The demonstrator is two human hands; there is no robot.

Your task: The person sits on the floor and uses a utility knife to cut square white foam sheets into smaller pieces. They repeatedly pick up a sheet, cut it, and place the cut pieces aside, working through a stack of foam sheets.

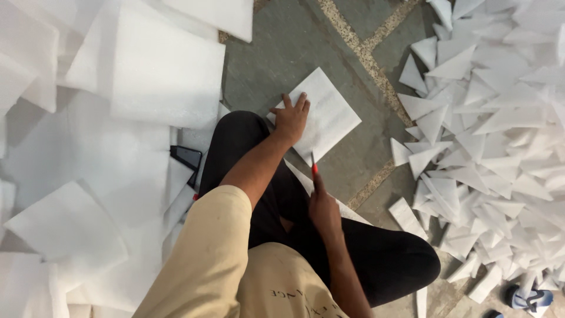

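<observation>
Left hand (291, 118) flat, fingers spread, pressing white foam square (321, 115) on floor. Right hand (322, 206) closed around red-tipped cutter (314, 168) at square's near corner. Right of square: large pile of cut triangles (488, 118); left: uncut sheets (159, 76) remain.

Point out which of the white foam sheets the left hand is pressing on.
The square foam sheet lying alone on the grey floor, under the left hand. The other sheets sit in heaps and the triangular pieces are piled apart.

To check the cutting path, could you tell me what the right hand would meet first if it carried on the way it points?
The right hand, holding a red-tipped tool, points up at the white foam square under the left hand; it would probably meet that square's near edge first, though depth is unclear.
</observation>
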